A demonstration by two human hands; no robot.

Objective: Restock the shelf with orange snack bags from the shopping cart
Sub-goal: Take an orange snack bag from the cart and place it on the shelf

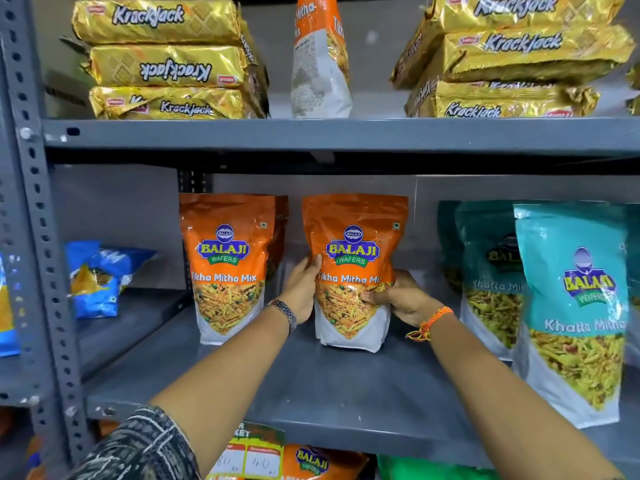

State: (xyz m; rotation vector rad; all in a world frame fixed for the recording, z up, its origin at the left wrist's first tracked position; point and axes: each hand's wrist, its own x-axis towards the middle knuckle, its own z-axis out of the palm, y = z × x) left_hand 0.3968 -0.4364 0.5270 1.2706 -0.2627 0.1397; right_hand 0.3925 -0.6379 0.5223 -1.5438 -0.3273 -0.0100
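An orange Balaji snack bag (353, 237) stands upright on the grey middle shelf (311, 386). My left hand (301, 289) grips its left side and my right hand (401, 299) grips its lower right side. To its left stands a second orange bag (227, 258), with another orange bag partly hidden behind it. One more orange bag (318, 53) stands side-on on the upper shelf. The shopping cart is out of view.
Teal Balaji bags (571, 306) fill the right of the middle shelf. Gold Krackjack packs (162, 60) are stacked on the upper shelf at both sides. Blue bags (100, 278) lie in the left bay beyond the perforated post (38, 202). Below are price tags (249, 459) and more bags.
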